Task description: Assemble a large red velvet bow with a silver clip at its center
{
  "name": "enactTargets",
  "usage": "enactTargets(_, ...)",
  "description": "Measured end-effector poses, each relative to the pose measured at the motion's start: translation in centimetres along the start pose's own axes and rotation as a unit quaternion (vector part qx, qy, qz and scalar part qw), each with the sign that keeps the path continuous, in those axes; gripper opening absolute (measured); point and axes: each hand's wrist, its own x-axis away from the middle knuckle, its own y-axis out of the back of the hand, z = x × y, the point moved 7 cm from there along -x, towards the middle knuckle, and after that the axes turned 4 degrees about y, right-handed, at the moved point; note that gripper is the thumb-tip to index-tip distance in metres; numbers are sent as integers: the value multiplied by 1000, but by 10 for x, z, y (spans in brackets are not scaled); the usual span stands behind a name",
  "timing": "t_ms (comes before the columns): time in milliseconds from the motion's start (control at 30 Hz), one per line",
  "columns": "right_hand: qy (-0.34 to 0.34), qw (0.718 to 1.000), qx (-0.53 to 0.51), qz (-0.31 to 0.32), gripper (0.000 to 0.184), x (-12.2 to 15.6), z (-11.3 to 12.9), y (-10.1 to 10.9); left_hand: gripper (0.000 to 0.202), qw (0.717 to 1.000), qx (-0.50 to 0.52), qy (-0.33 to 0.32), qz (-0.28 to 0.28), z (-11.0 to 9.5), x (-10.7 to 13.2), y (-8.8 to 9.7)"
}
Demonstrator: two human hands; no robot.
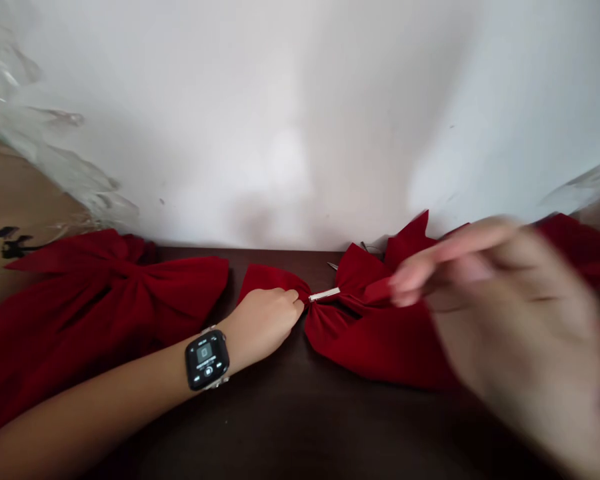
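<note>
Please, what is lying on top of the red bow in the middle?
A pale clip lies near the middle of the red bow; the left hand covers part of its left side. What is directly beneath them cannot be seen.

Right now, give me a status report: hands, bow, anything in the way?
Left hand on red bow. Right hand blurred, grip unclear. Pale clip at bow's middle. Right hand partly blocks the view.

This looks like a small craft or packing workspace; whether in a home or workshop cannot be told. Several deep-red fabric bows lie across a dark brown surface, a plain white wall along its far edge. Brown cardboard with black markings and crinkled clear plastic show near the far left corner.
</note>
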Motion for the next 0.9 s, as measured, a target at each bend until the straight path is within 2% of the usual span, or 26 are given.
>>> enactTargets(67,-65,995,-56,54,13,-14,-23,-45,21,1000,-7,8,9,-1,-1,-3)
enactTargets(133,-154,975,-100,122,14,-4,-55,-83,22,1000,-14,9,17,-2,-3,-5)
enactTargets(200,-219,959,-111,144,18,15,-83,-101,21,1000,-21,7,13,0,-6,-6)
enactTargets(233,-212,960,-100,153,17,21,-91,-104,19,1000,-22,5,4,1,-8,-7)
enactTargets(333,-167,970,-20,174,14,23,-105,-97,15,999,-14,-15,-35,5,-11,-7)
enactTargets(433,-134,980,45,138,13,5,-113,-75,16,998,10,-13,-66,12,-14,-9)
enactTargets(500,-118,986,68,97,14,-7,-118,-62,14,996,47,-4,-81,16,-15,-8)
enactTargets(633,-75,983,125,112,13,-15,-122,-57,13,981,166,24,-95,25,-17,-4)
enactTargets(733,-20,975,170,143,12,-13,-116,-62,18,954,291,47,-61,31,-19,-7)
enactTargets(900,36,963,193,186,12,-8,-103,-67,29,874,483,47,2,35,-23,-16)
